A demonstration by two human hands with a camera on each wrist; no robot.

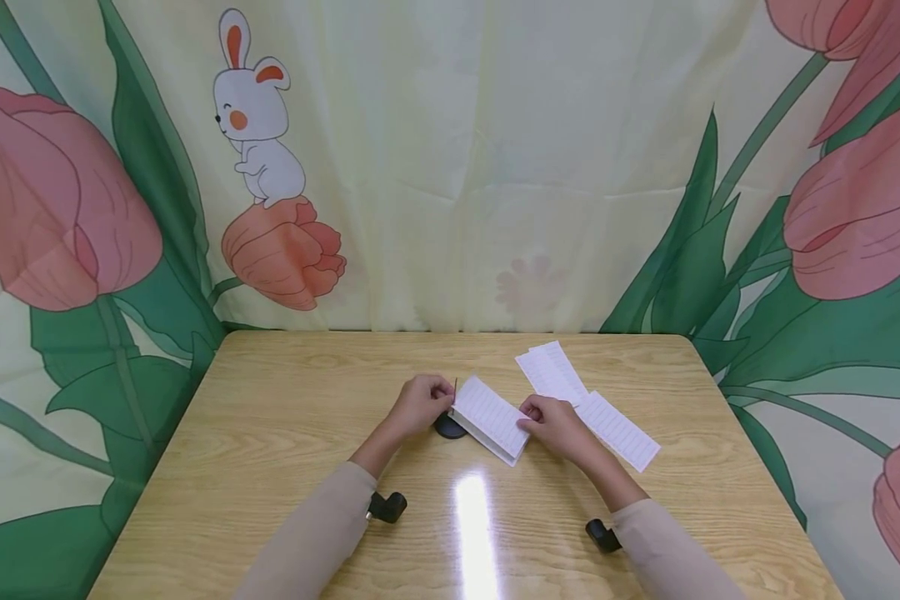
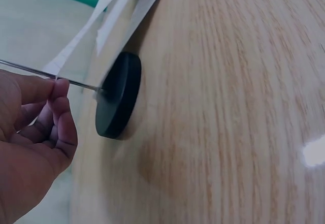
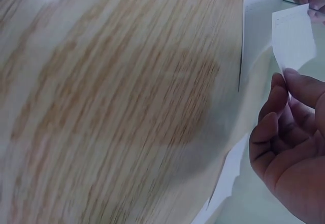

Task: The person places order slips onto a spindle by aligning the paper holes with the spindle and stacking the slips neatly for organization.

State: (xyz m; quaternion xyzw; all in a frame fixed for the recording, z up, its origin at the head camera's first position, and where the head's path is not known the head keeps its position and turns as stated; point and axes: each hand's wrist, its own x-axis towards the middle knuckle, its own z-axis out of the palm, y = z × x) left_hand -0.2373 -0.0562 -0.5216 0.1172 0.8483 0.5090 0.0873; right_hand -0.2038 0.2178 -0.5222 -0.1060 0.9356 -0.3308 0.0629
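Observation:
A paper spike with a round black base (image 2: pixel 121 97) and thin metal rod (image 2: pixel 80 84) stands on the table. Between the hands, a white printed slip (image 1: pixel 491 412) slants at the rod, above another paper slip (image 3: pixel 258 28) at the spike. My left hand (image 1: pixel 424 402) pinches the held slip's left end right beside the rod, thumb against fingertip. At the slip's other end, my right hand (image 1: pixel 558 425) pinches the edge between thumb and fingers. Whether the rod passes through the held slip is unclear.
Loose printed slips lie beyond and beside the right hand: an overlapping group (image 1: pixel 553 372) farther back and another slip (image 1: pixel 621 432) to the right. The wooden table (image 1: pixel 285 417) meets a tulip-patterned curtain (image 1: pixel 450 167) at its back edge.

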